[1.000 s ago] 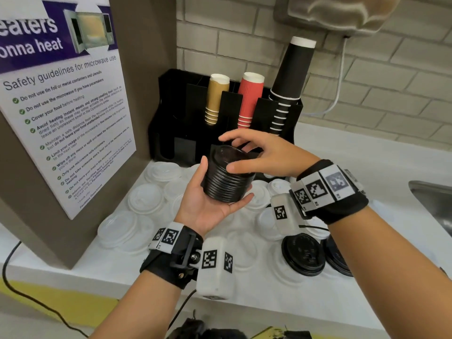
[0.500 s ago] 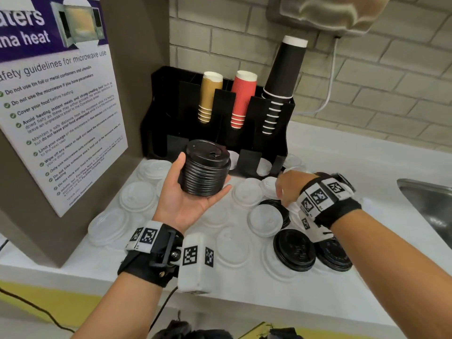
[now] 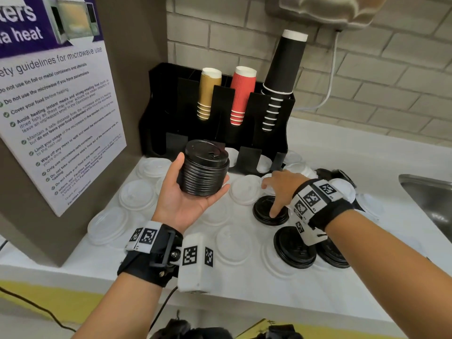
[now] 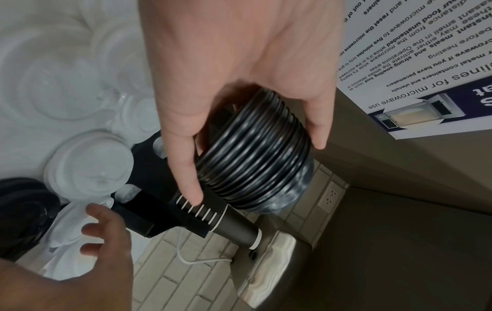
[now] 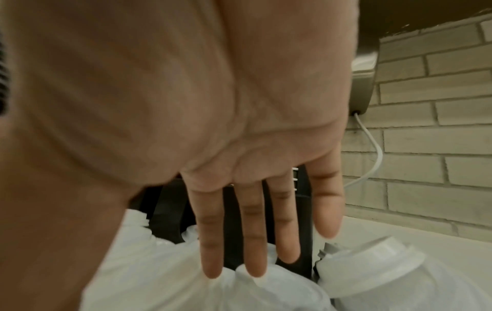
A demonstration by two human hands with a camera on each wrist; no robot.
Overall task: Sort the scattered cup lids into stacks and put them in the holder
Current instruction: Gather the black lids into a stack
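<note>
**Lid sorting, counter by cup holder**

Head view only: left hand (image 3: 186,201), palm up, fingers curled round stack of black lids (image 3: 204,168) before the holder (image 3: 220,113); right hand's (image 3: 281,189) thumb on a loose black lid (image 3: 265,211). Right wrist view: fingers (image 5: 255,231) straight, spread, holding nothing, above white lids (image 5: 372,267).

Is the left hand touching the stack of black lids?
Touching. The left wrist view shows the left hand gripping the stack of black lids.
</note>
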